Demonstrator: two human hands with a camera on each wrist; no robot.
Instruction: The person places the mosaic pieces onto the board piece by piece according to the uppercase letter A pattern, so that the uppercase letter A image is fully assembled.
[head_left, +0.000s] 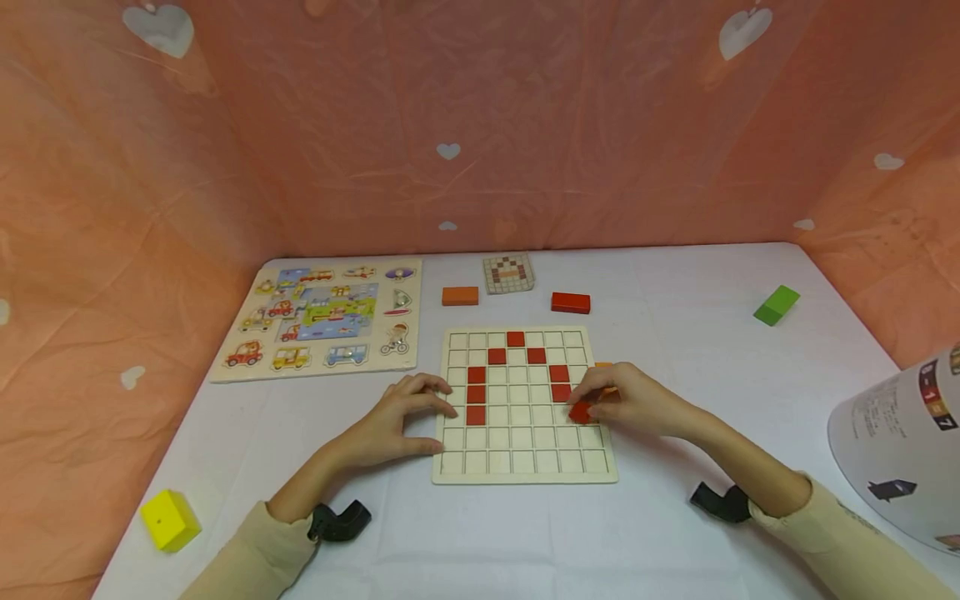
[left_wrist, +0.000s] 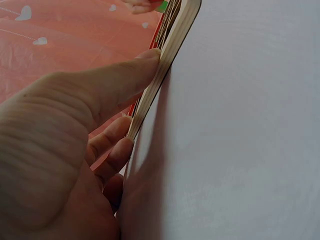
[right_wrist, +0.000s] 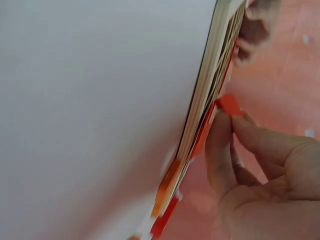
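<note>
A square wooden grid board (head_left: 525,461) lies flat on the white table. Several red square tiles (head_left: 476,394) sit in its cells, forming an arch shape. My right hand (head_left: 633,402) pinches a red tile (head_left: 580,412) between thumb and fingers over the board's right side, below the tiles of the right column. In the right wrist view this red tile (right_wrist: 230,104) looks tilted at the board's face. My left hand (head_left: 397,421) rests at the left edge with fingers spread; its thumb and fingertips touch the rim. An orange piece (head_left: 603,366) is partly hidden behind the right hand.
Beyond the board are an orange block (head_left: 460,296), a small pattern card (head_left: 509,274) and a red block (head_left: 571,302). A picture puzzle (head_left: 322,321) lies back left. Green block (head_left: 777,305) and white cylindrical container (head_left: 873,433) stand right, yellow block (head_left: 171,520) front left.
</note>
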